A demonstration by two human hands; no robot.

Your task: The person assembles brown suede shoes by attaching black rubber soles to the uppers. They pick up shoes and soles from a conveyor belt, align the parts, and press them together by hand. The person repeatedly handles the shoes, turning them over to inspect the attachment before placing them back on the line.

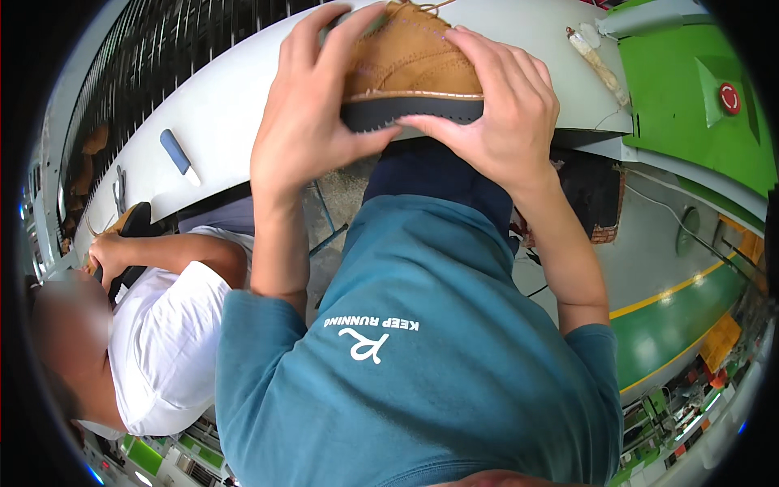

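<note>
White lettering (372, 324) marks the teal shirt (430, 252) as left hand (304, 114) and right hand (513, 109), curved wide, clasp a tan shoe (414, 69).

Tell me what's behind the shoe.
White table shows past both sides of the shoe, held in the left hand and right hand. The patch directly behind is covered by shoe and hands; anything lying there can't be seen.
</note>
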